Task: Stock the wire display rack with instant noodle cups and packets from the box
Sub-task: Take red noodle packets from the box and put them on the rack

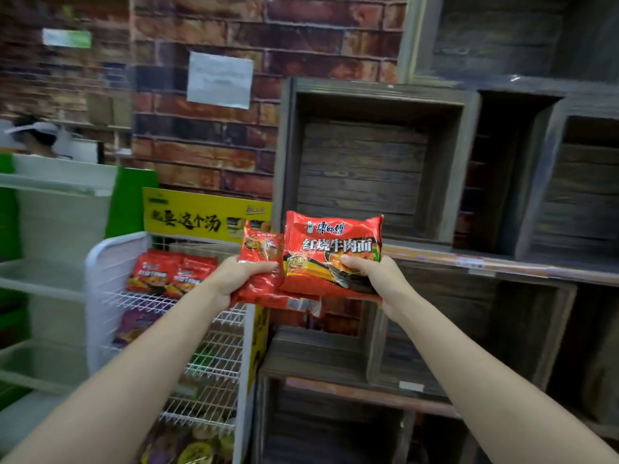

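My left hand [234,276] grips a red packet [259,262]; my right hand [371,279] pinches the front packet [331,249], overlapping it, beside the wire rack [110,262].

The top shelf of the white wire rack [174,306] has two red packets [174,272] standing at its left and middle; its right part, below the held packets, shows bare wire. The yellow sign [201,216] closes the rack from behind, and its white side panel [246,363] closes the right side. The left hand [234,279] and the right hand [371,279] each hold a red packet [331,252] in front of an open wooden crate [365,169]. The lower shelves hold more packets, blurred.
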{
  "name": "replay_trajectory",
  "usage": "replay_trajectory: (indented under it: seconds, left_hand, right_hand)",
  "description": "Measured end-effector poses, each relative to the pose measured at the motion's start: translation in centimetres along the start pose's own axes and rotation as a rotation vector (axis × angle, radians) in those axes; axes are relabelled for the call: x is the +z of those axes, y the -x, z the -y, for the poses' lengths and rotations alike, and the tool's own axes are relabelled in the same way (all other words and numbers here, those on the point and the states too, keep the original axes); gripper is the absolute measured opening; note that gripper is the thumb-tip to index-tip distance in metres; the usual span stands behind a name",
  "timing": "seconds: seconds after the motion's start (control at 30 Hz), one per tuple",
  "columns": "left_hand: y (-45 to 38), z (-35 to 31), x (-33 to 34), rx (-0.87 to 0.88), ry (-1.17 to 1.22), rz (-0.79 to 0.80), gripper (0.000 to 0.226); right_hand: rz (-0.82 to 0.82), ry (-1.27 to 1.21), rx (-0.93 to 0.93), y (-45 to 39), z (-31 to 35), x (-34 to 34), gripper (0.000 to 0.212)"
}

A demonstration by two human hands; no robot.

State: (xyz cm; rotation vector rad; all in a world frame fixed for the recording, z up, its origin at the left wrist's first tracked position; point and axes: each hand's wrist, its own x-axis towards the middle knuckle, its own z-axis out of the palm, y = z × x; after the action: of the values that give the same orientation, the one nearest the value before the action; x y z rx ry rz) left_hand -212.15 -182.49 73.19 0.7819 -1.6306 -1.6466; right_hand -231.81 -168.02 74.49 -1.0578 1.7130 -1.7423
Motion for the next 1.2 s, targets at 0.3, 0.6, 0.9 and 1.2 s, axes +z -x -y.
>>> replay_trajectory:
  seconds: [0.3,0.6,0.9,1.2]
  left_hand:
    - [-3.7,3.2,-13.8,-0.096,-0.035,-0.194,0.049]
    - [-5.7,6.7,-24.0,-0.176,-0.037,-0.297,0.043]
    - [-9.9,8.8,-28.5,-0.237,-0.092,-0.495,0.009]
    - [-18.2,4.3,-30.3,-0.169,-0.103,-0.524,0.025]
  right_hand:
    - [0.096,-0.009,0.053,-5.8,-3.9,14.1,0.055]
    - [0.274,-0.041,0.124,-10.5,-7.1,26.5,0.071]
    - [0.411,-0.057,0.192,-17.5,-10.9,35.0,0.065]
    - [0.408,-0.179,0.172,-26.8,-9.5,36.6,0.056]
